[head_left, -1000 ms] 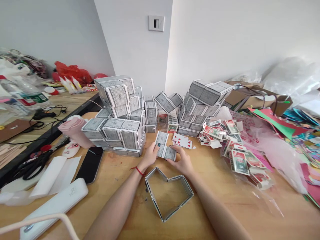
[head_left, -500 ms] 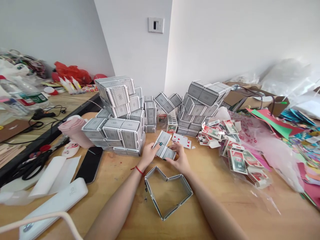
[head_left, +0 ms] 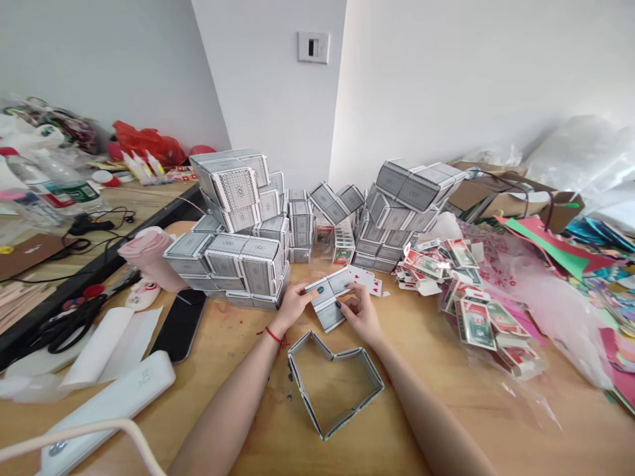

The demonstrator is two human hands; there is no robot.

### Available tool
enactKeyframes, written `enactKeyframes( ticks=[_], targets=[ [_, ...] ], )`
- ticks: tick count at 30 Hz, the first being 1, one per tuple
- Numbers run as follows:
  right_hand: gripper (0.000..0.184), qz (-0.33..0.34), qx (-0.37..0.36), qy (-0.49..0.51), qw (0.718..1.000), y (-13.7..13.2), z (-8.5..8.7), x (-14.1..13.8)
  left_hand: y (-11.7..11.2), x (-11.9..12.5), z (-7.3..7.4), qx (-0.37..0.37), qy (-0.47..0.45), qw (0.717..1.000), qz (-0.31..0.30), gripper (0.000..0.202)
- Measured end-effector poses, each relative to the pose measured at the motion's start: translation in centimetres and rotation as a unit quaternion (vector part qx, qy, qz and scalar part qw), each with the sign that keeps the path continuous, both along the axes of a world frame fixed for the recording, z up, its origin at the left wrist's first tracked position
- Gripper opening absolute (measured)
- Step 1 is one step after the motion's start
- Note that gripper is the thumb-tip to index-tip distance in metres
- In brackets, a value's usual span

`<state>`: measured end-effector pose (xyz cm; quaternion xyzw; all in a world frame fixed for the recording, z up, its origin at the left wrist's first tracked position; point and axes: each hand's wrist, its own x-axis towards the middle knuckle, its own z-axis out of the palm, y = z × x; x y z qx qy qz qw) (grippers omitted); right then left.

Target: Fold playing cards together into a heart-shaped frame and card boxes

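grey-and-white patterned card makes up the bent card piece (head_left: 328,316) held above the wooden tabletop (head_left: 421,344), just beyond the heart-shaped frame (head_left: 372,373). it looks light, thin and springy: stiff along each flat panel, likely weaker at the joint where its 2 visible panels meet. the printed face may be a little slick, and a hard squeeze could crease it or loosen the joint, so the steadiest hold is probably a gentle pinch close to that joint, with a 2nd light touch at a free edge.

the left hand (head_left: 294,305) has the piece clamped at its left corner, the dark-nailed thumb flat on top; the fingers underneath are hidden. the right hand (head_left: 366,316) comes in from the other side with its fingers curled and slightly apart, 1 dark-nailed tip at the inner edge of the lower panel and others by the upper panel's right end. how firmly that hand grips cannot be told.

both forearms reach forward and converge, passing on either side of the frame, with a red cord (head_left: 274,335) around the left wrist. face-up playing cards (head_left: 370,281) lie just behind the right fingers.
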<state>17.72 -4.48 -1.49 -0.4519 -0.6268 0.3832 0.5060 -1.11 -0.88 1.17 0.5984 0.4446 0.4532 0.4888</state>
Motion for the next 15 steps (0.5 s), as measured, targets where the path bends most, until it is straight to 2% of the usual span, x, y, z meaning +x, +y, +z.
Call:
enactKeyframes(
  ticks=[4, 8, 13, 15],
  targets=[
    [0.062, -0.047, 0.007, 0.023, 0.999, 0.1, 0.1, -0.1, 0.2, 0.0, -0.2, -0.036, -0.049, 0.998, 0.013, 0.024],
    [0.076, -0.042, 0.012, -0.010, 0.999, 0.2, 0.2, 0.0, 0.6, 0.0, -0.9, -0.065, -0.056, 0.996, 0.033, 0.027],
    [0.060, -0.049, 0.039, -0.097, 0.993, 0.0, 0.4, 0.0, 0.7, 0.1, -1.1, -0.017, -0.001, 0.999, 0.034, 0.021],
    [0.054, -0.053, 0.045, -0.114, 0.991, 0.0, 0.5, 0.0, 0.7, 0.1, -1.1, 0.004, 0.016, 0.999, 0.035, 0.027]
  ],
)
